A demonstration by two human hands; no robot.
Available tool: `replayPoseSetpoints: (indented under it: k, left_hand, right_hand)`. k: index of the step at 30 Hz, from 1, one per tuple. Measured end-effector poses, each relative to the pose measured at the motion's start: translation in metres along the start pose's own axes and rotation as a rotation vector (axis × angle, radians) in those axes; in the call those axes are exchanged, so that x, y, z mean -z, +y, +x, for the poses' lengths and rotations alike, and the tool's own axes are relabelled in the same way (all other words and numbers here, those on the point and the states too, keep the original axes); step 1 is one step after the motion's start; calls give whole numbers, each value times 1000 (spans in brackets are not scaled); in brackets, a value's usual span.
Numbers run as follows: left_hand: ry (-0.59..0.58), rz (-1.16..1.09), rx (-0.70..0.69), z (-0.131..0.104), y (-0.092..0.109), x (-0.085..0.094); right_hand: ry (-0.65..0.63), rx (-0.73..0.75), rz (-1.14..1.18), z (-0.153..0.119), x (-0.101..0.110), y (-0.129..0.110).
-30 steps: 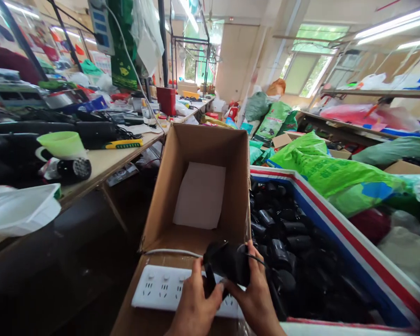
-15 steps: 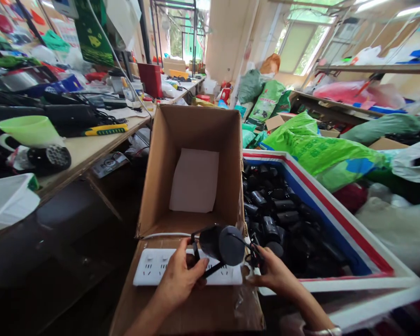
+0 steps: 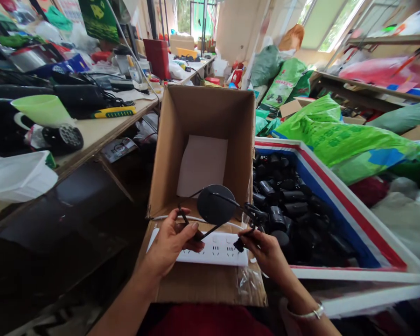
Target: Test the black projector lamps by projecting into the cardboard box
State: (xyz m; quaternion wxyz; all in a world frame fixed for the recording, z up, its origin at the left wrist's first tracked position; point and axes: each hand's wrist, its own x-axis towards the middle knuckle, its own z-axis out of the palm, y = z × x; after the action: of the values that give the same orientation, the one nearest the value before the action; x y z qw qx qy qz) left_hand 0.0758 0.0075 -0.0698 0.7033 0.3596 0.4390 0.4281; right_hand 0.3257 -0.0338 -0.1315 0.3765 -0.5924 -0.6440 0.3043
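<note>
You'd tipped the device (image 3: 216,205) up over the near edge of the carton (image 3: 241,149), left hand (image 3: 171,241) gripping its bracket (image 3: 212,231), right hand (image 3: 265,247) pinching its drawn-aside cord (image 3: 255,213).

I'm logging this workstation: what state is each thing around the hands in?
Left hand: closed on the black bracket
Right hand: pinching the black cord, which is partly looped
Black device: held up, round end facing the camera
Cardboard box: open, pale sheet inside
Power strip: visible sockets unplugged, others hidden
Crate: open-topped, holding many black items
</note>
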Motion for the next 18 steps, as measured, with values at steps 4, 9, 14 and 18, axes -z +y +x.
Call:
replayPoseSetpoints:
  k: [4,9,14,18]
  left_hand:
    - [7,-12,1,-1,-3,6]
    - [20,-54,-1,2,-7,11]
    - [-21,-112,-21,6,-8,11]
    - [-9,-130,-32,8,-8,10]
  right_hand:
    - [-31,71,-13,0,-19,-1]
    - [-53,118,-20,-1,-19,5]
    - [-59,150,-34,-4,-18,7]
    - [-28,158,-40,-6,-20,9]
